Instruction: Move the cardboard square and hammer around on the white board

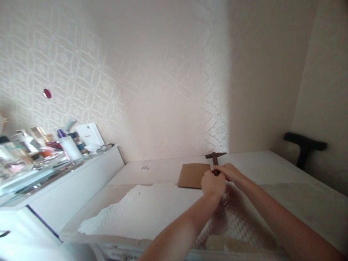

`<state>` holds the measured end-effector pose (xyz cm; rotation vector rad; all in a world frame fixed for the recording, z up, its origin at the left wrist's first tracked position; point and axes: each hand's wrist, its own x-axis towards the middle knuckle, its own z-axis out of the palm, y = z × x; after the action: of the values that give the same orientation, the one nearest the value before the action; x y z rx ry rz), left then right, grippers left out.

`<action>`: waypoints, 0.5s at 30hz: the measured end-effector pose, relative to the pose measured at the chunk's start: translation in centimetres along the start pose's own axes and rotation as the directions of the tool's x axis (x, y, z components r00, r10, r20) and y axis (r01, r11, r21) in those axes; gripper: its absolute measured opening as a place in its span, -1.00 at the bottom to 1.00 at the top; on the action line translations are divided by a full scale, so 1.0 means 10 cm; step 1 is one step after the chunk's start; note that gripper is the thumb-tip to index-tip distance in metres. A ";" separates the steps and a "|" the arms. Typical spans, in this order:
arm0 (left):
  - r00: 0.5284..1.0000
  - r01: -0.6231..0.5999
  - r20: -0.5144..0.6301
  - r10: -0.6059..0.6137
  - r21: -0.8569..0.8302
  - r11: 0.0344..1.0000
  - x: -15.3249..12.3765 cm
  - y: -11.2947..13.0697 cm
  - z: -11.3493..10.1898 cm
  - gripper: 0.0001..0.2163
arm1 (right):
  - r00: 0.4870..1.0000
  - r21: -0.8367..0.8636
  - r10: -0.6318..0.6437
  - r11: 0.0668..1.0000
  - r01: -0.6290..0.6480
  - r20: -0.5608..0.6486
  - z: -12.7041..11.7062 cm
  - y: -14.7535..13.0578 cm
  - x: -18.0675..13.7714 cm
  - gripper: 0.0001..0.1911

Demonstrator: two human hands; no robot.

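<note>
**Both hands at the hammer, board just beside**

While our two forearms reach out over the white table (161,172), both hands meet at one spot near its far middle. Our right hand (231,172) is curled around the handle of a small hammer (215,158), whose dark head sticks up and past the fingers toward the wall, so the striking end is free. Our left hand (213,184) is bunched into a loose fist touching the right one; whether it grips the handle's lower end or something small, we cannot tell, as the fingers hide it. A brown board (193,175) lies flat just to the left of the hands, its edge next to them, within easy reach. A textured white sheet (137,213) covers the near table. Bottles and jars (33,148) crowd the side shelf, well apart from us.
</note>
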<state>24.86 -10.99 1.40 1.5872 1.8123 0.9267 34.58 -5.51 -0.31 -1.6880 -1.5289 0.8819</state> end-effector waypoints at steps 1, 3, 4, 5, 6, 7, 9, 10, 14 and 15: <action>1.000 0.005 0.004 -0.005 0.006 1.000 0.00 0.01 0.01 -0.70 | 1.000 -0.003 -0.005 1.000 0.005 0.000 -0.01 0.02 0.01 -0.58; 1.000 0.017 0.016 -0.018 0.010 1.000 0.00 0.02 0.02 -0.69 | 1.000 -0.010 -0.008 1.000 0.008 0.008 -0.02 0.05 0.02 -0.57; 0.999 0.024 0.022 -0.024 0.009 1.000 0.00 0.03 0.03 -0.69 | 1.000 -0.014 -0.010 1.000 0.010 0.014 -0.03 0.06 0.02 -0.56; 0.999 0.031 0.027 -0.031 0.008 1.000 0.00 0.03 0.04 -0.69 | 1.000 -0.014 -0.013 1.000 0.013 0.021 -0.03 0.07 0.03 -0.56; 0.999 0.038 0.030 -0.038 0.006 0.999 0.00 0.04 0.05 -0.69 | 0.999 -0.009 -0.018 1.000 0.018 0.027 -0.04 0.09 0.03 -0.56; 0.998 0.046 0.034 -0.047 0.006 0.999 0.00 0.04 0.06 -0.69 | 0.999 0.000 -0.023 1.000 0.023 0.030 -0.04 0.10 0.03 -0.56; 0.997 0.058 0.044 -0.058 0.003 0.998 0.01 0.04 0.08 -0.68 | 0.999 0.035 -0.040 0.999 0.039 0.032 -0.04 0.13 0.03 -0.57; 0.997 0.060 0.052 -0.060 0.003 0.998 0.01 0.04 0.09 -0.68 | 0.998 0.054 -0.046 0.998 0.044 0.035 -0.04 0.15 0.04 -0.57; 0.992 0.028 0.120 -0.032 0.041 0.999 0.02 0.07 0.08 -0.64 | 0.998 0.083 -0.047 0.996 0.042 0.052 -0.08 0.20 0.07 -0.55; 0.990 0.009 0.138 -0.018 0.067 0.998 0.01 0.08 0.07 -0.62 | 0.997 0.071 -0.046 0.997 0.042 0.054 -0.10 0.22 0.07 -0.55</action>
<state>25.86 -10.74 1.66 1.6348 1.7707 0.7378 36.61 -5.00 -1.64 -1.5859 -1.5483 0.9558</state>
